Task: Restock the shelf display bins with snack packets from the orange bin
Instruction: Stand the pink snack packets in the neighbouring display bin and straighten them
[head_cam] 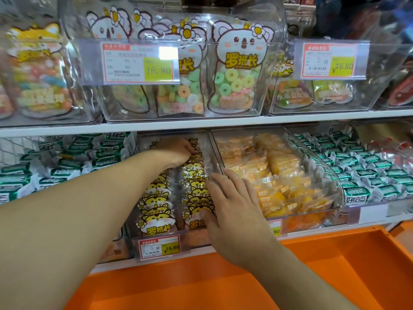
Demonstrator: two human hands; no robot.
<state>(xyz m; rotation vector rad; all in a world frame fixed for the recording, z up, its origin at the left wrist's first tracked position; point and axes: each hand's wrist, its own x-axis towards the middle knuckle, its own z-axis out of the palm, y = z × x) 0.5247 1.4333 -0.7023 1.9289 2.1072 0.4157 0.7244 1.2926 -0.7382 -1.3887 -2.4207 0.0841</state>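
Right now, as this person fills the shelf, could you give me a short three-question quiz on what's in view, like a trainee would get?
1. True or false: the orange bin sits above the shelf bins.
2. Which packets does the right hand lie on? A) green-and-white packets B) yellow cat-face packets C) orange packets
3. Fill in: the left hand reaches toward the ___ of the clear bin holding the cat-face packets.

Key: 1 false, it is below them. 2 B, with fingers spread flat on the right-hand row. 3 back.
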